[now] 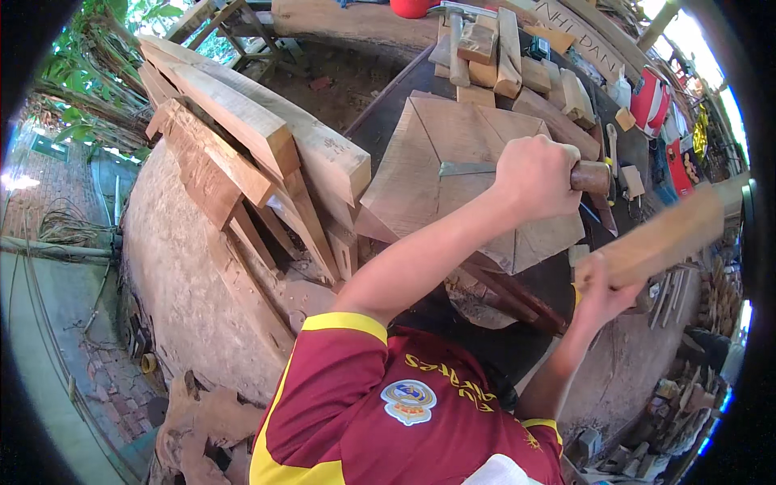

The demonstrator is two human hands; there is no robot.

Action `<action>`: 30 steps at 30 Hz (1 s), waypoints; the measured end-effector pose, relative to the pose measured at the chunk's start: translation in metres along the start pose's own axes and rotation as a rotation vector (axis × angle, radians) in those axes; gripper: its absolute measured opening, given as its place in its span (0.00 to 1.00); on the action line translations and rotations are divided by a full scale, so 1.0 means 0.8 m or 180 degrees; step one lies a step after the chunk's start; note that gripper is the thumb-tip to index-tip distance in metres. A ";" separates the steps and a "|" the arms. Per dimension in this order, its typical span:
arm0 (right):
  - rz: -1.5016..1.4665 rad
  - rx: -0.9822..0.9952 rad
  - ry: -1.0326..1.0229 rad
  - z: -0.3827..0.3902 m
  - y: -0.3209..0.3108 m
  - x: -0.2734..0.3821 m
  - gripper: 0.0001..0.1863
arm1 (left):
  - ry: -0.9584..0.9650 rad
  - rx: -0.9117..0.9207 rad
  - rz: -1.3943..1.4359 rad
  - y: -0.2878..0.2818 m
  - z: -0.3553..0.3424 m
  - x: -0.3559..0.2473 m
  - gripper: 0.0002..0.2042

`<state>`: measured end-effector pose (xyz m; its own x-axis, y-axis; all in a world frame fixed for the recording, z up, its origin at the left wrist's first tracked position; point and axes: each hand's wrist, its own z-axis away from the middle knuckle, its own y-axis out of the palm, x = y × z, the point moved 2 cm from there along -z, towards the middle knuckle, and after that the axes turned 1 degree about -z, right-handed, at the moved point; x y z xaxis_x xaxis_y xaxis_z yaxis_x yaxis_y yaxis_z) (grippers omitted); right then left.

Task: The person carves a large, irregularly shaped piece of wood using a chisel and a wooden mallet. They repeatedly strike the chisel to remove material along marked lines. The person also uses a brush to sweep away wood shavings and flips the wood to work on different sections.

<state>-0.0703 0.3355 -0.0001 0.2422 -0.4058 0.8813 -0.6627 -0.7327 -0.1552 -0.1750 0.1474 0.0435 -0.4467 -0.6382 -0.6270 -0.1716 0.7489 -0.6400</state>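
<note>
My left hand (533, 174) is closed around the round wooden handle of a chisel (590, 177). The chisel's metal blade (462, 168) points left across a broad, faceted wooden block (477, 133) with dark lines on its face. Whether the edge touches the wood I cannot tell. My right hand (606, 295) grips a thick rectangular piece of wood (659, 238) from below. That piece is raised to the right of the chisel handle, its far end blurred by motion.
Long beams (242, 113) lean at the left. A hammer (458, 52) and several wood offcuts (533, 74) lie at the bench's far side. At right are a red-and-white object (649, 101) and a wooden-handled tool (612, 149). Stacked wood scraps (671, 412) fill the lower right.
</note>
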 end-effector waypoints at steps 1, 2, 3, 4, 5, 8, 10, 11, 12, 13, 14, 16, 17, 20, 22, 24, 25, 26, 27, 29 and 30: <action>0.0699 0.0482 -0.0457 -0.003 -0.002 -0.002 0.37 | 0.0004 0.0025 -0.0010 0.000 0.000 0.000 0.09; 0.1400 0.0961 -0.0912 -0.003 -0.003 -0.002 0.36 | 0.0010 0.0050 -0.0020 -0.001 0.000 0.000 0.09; 0.1177 0.1163 -0.0687 -0.006 -0.008 -0.001 0.38 | 0.0015 0.0077 -0.0029 -0.002 0.000 0.000 0.09; 0.1275 0.0957 -0.0732 -0.010 -0.016 -0.006 0.38 | 0.0011 0.0052 -0.0033 -0.003 0.001 0.000 0.09; 0.1372 0.0753 -0.0776 -0.016 -0.025 -0.014 0.38 | 0.0005 0.0026 -0.0038 -0.004 0.003 0.001 0.09; 0.0399 0.0245 -0.0339 -0.014 -0.021 -0.009 0.38 | 0.0044 -0.0010 0.0007 -0.002 0.004 0.001 0.09; -0.0094 -0.0220 -0.0303 -0.006 -0.011 -0.016 0.39 | 0.0085 -0.0021 0.0005 0.001 0.003 0.001 0.09; 0.0340 0.0263 -0.0372 -0.006 -0.008 -0.012 0.39 | 0.0104 -0.0027 -0.0020 0.003 0.002 0.001 0.09; 0.0776 0.0745 -0.0437 -0.006 -0.008 -0.006 0.39 | 0.0124 -0.0032 -0.0044 0.004 0.001 0.002 0.09; 0.1203 0.1244 -0.0494 -0.003 -0.008 -0.003 0.39 | 0.0084 -0.0018 -0.0072 0.002 0.002 0.002 0.09; 0.1260 0.1102 -0.0531 -0.004 -0.012 -0.003 0.38 | 0.0045 -0.0003 -0.0098 0.000 0.003 0.002 0.09; 0.1388 0.0826 -0.0608 -0.011 -0.022 -0.007 0.37 | 0.0027 0.0021 -0.0117 -0.001 0.004 0.002 0.09; 0.0849 0.0552 -0.0325 -0.008 -0.022 -0.009 0.37 | 0.0048 0.0030 -0.0112 -0.001 0.004 0.001 0.09; 0.0240 0.0389 -0.0125 -0.001 -0.017 -0.012 0.37 | 0.0065 0.0088 -0.0128 0.002 0.003 0.000 0.09; 0.1210 0.1164 -0.0861 0.000 -0.021 -0.010 0.37 | 0.0085 0.0166 -0.0143 0.003 0.004 0.001 0.09; 0.1260 0.1185 -0.0368 -0.002 -0.028 -0.004 0.38 | 0.0126 0.0276 -0.0154 0.001 0.006 0.002 0.10; 0.1268 0.1042 -0.0314 -0.007 -0.037 -0.011 0.38 | 0.0129 0.0262 -0.0151 0.002 0.006 0.002 0.10; 0.1275 0.0900 -0.0260 -0.009 -0.042 -0.015 0.38 | 0.0130 0.0247 -0.0149 0.004 0.007 0.002 0.09; 0.0737 0.0754 -0.0243 -0.007 -0.043 -0.018 0.36 | 0.0131 0.0232 -0.0147 0.005 0.007 0.003 0.09; 0.0665 0.0413 -0.0448 0.005 -0.041 -0.029 0.36 | 0.0173 0.0266 -0.0154 0.008 0.006 0.002 0.09; 0.0630 0.0241 -0.0551 0.010 -0.041 -0.031 0.36 | 0.0196 0.0283 -0.0157 0.010 0.006 0.001 0.09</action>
<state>-0.0490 0.3653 -0.0205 0.2350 -0.6278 0.7421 -0.6559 -0.6658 -0.3556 -0.1725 0.1517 0.0357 -0.4933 -0.6596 -0.5671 -0.1173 0.6964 -0.7080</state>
